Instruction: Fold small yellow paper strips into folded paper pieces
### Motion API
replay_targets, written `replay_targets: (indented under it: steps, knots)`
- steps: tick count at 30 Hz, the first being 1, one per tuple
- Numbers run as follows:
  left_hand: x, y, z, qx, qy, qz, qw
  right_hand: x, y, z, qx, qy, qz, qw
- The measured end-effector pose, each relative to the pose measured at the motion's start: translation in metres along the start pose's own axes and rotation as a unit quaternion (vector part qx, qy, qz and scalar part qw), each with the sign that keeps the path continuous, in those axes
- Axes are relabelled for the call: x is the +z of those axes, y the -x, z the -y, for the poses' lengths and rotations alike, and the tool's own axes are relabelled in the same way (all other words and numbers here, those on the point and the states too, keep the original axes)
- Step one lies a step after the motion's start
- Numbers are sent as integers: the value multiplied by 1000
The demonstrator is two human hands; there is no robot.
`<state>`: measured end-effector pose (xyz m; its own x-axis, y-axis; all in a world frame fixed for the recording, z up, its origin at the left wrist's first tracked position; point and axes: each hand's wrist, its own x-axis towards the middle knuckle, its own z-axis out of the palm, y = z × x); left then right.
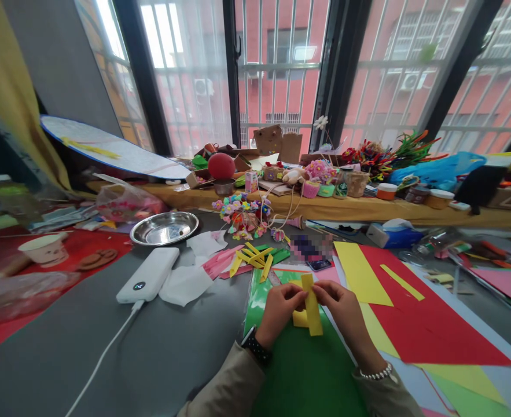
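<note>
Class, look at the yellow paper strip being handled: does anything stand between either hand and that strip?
Nothing visible does. The left hand and right hand pinch the yellow paper strip from either side, near its upper end, over the green surface.

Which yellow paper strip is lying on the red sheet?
The narrow yellow paper strip beside the wide yellow paper sheet, flat on the red paper sheet. The left hand and right hand hold another yellow strip; others lie heaped.
</note>
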<state>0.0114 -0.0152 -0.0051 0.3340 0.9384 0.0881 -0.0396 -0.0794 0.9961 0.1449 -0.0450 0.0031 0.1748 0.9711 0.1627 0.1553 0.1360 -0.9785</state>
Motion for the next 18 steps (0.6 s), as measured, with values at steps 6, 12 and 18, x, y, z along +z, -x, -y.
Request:
replay_targets:
  steps: [6,12,18]
  knots:
    - [1,0,2,-9,6,12,1000,0,0,-2,-21,72,-14,997]
    - [1,0,3,-6,7,25,1000,-1,-2,-2,-25,80,-25,996]
    - [1,0,-1,-13,17,7,1000,-1,-1,-2,-26,87,-1,996]
